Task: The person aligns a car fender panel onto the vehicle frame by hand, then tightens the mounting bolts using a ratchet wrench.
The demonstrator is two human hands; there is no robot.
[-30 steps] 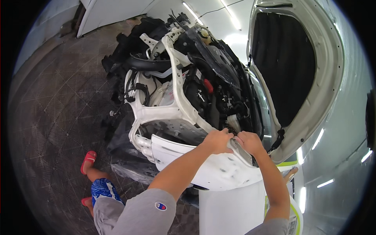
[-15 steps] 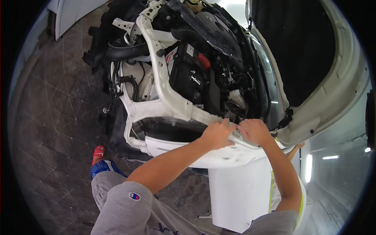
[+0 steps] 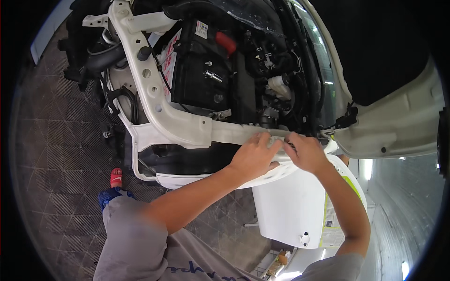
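Note:
The white front fender of a car lies under both my hands, along the side of the engine bay. My left hand rests on its upper edge with thumb and forefinger spread apart. Close beside it, my right hand is closed, with thumb and fingertips pinched together at the fender's top edge. Something small and dark shows at those fingertips; its kind cannot be made out. Running along the inner side of the fender is a white body rail.
The black battery carries a chrome socket on its top. The raised hood stands at the right. A white door is below the fender. Patterned tiles cover the floor at the left.
The view has shifted, so the engine bay sits further left and more of the door shows. Both hands stay at the fender edge, with the right hand's fingers now more curled together.

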